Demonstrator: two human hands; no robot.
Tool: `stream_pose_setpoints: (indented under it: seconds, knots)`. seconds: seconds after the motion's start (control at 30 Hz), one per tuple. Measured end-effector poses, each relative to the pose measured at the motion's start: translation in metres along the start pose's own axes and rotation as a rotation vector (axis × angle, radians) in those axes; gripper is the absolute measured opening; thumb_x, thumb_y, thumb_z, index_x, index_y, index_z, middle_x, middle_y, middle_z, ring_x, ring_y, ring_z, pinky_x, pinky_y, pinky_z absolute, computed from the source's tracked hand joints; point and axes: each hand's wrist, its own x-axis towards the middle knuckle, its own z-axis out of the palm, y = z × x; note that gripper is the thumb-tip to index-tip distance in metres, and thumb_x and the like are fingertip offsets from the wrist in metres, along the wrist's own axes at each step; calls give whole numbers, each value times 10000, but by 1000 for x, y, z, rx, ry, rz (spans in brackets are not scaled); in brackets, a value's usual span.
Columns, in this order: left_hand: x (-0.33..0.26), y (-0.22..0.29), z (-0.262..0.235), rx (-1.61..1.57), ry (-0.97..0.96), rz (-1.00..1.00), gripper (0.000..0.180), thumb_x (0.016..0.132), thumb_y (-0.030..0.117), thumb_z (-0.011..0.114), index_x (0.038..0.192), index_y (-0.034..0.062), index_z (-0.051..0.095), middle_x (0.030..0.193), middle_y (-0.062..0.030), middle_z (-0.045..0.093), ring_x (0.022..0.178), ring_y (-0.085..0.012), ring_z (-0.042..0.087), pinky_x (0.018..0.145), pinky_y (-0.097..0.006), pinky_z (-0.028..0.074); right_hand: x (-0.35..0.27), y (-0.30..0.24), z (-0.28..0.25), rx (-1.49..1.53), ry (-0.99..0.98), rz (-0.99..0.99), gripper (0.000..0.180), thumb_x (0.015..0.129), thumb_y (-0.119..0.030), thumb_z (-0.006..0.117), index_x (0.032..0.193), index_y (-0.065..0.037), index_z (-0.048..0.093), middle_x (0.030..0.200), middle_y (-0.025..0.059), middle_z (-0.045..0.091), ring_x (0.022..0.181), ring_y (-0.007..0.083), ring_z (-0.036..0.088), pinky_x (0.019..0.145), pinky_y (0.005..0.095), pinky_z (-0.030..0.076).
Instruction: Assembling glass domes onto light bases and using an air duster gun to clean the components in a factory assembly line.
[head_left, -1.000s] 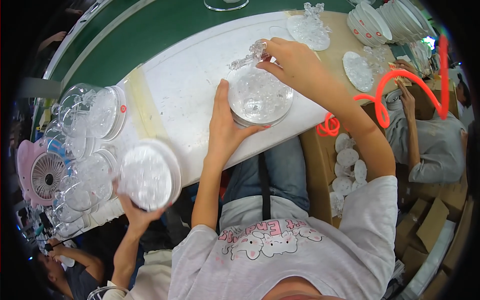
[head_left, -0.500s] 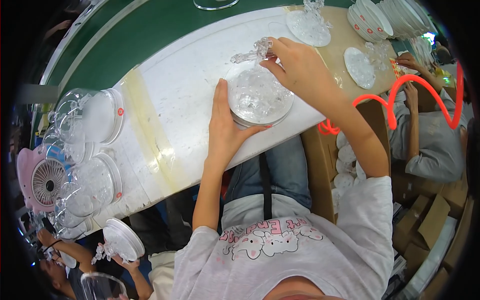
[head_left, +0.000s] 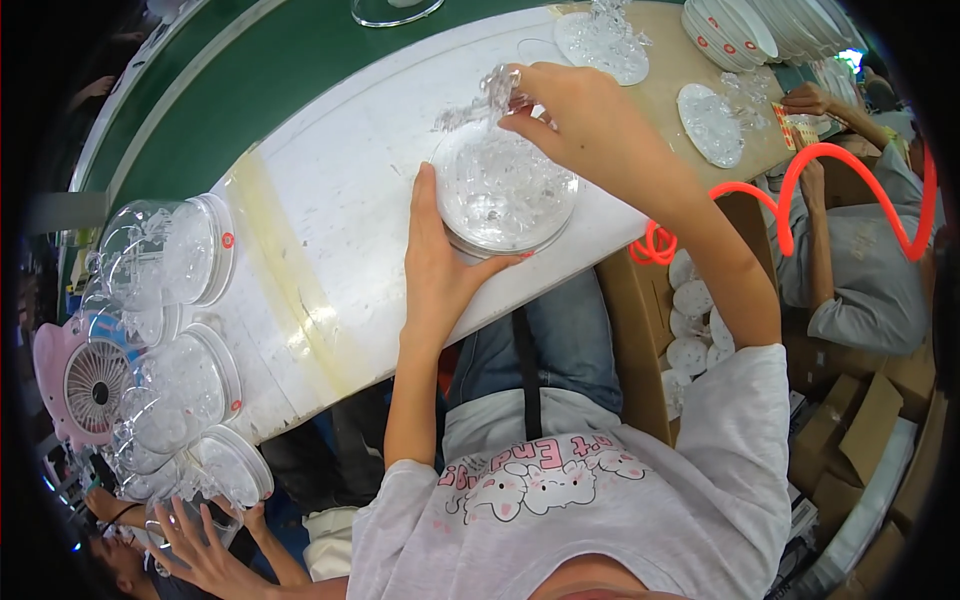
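Note:
A round white base (head_left: 548, 232) topped with clear, crinkled, ice-like plastic sits on the white table in front of me. My left hand (head_left: 438, 260) grips its left and near rim between fingers and thumb. Over the far side of the base, my right hand (head_left: 590, 118) pinches a clear, knobbly plastic ornament (head_left: 497, 92). The ornament stands up from the base's top, and a branch of it sticks out to the left. Whether it is fixed to the base I cannot tell, as my fingers hide part of it.
Round white bases under clear domes (head_left: 160, 255) line the table's left end, beside a pink fan (head_left: 97, 375). Co-workers' hands (head_left: 205, 550) are at lower left. More topped bases (head_left: 712, 125) and stacked white rims (head_left: 728, 35) stand right. A red coiled hose (head_left: 840, 155) hangs before a cardboard box (head_left: 640, 320).
The base, the ornament and my hands appear slightly farther left. At lower left, a co-worker's topped base has moved up to the table's edge, and a spread hand shows beside it.

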Motion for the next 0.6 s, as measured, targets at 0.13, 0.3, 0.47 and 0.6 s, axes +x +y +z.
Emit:
stream_pose_setpoints:
  seconds: [0.13, 0.3, 0.47, 0.6]
  knots:
    - [-1, -1, 0, 13, -1, 24, 1096, 478, 264, 836, 1322, -29, 201, 1345, -231, 276, 1236, -366, 307, 1003, -389, 306, -2, -3, 3, -55, 28, -23, 183, 765, -145, 590, 882, -12, 543, 764, 144, 583, 712, 322, 585, 598, 399, 467]
    - [1, -3, 6, -1, 9, 35, 1088, 481, 268, 834, 1321, -29, 208, 1350, -230, 270, 1244, -364, 296, 1006, -391, 302, -4, -5, 6, -73, 2, 67, 187, 774, -153, 579, 898, -17, 541, 768, 140, 579, 713, 322, 583, 611, 398, 469]
    - [5, -3, 6, 24, 28, 56, 1086, 479, 276, 833, 1320, -29, 217, 1357, -235, 258, 1252, -368, 282, 1015, -394, 287, -3, 5, 7, -64, -22, 33, 194, 776, -159, 574, 917, -31, 542, 796, 136, 579, 722, 328, 580, 625, 401, 466]
    - [2, -15, 1, 48, 59, 129, 1058, 475, 324, 831, 1293, -51, 275, 1347, -256, 265, 1263, -372, 260, 1041, -388, 243, -1, 1, 17, -51, 39, 58, 210, 790, -175, 606, 917, -19, 546, 851, 132, 589, 721, 270, 601, 630, 331, 474]
